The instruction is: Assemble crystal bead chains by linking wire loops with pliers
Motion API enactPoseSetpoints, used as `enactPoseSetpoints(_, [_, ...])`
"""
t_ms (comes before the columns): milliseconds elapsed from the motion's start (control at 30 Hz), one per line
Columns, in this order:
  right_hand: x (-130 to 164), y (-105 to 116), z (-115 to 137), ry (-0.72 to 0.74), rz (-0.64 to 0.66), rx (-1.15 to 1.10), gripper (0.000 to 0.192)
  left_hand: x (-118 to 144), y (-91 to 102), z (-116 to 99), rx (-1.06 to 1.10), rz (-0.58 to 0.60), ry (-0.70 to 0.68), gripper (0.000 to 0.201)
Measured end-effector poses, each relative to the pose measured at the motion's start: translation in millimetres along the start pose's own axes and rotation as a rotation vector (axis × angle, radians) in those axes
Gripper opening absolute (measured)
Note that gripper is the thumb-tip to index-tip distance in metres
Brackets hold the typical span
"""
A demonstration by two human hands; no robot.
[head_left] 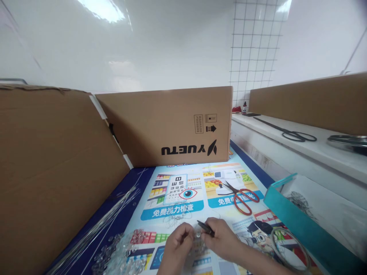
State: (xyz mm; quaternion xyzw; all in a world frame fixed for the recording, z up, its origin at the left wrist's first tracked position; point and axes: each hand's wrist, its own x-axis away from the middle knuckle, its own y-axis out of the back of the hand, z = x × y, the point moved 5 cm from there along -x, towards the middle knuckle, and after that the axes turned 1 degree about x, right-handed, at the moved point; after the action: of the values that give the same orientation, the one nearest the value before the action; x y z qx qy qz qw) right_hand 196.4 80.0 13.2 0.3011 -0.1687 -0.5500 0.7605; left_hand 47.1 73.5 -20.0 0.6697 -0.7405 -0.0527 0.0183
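Observation:
My left hand (175, 244) pinches a small clear bead (196, 236) between finger and thumb at the bottom centre. My right hand (222, 240) grips dark tweezers (205, 227), whose tip points left toward the bead. Both hands hover close together over a colourful printed poster (183, 191). A heap of clear beads (123, 252) in a plastic bag lies just left of my left hand. A tangle of thin wire (174, 219) rests on the poster just beyond my fingers.
Red-handled scissors (242, 198) lie on the poster to the right. Long thin wires (97, 225) stretch along the left. Cardboard sheets (169, 126) wall the back and left. A teal box (298, 221) and a wire coil (289, 248) sit right. Black scissors (292, 133) rest on a white ledge.

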Motion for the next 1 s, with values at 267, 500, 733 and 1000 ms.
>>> enactPoseSetpoints(267, [-1, 3, 0, 0.008, -0.019, 0.012, 0.007, -1, -4.2, -3, 0.129, 0.081, 0.017, 0.022])
enactPoseSetpoints(500, [-1, 2, -3, 0.003, -0.009, 0.036, 0.008, -1, -14.5, -17, 0.197, 0.197, -0.036, 0.033])
enactPoseSetpoints(733, [-2, 2, -4, -0.009, 0.023, 0.039, 0.004, -1, -12.7, -14, 0.277, 0.168, 0.083, 0.026])
enactPoseSetpoints(1000, [-1, -1, -3, -0.003, 0.049, 0.071, 0.002, -1, -14.2, -13, 0.348, 0.234, 0.098, 0.035])
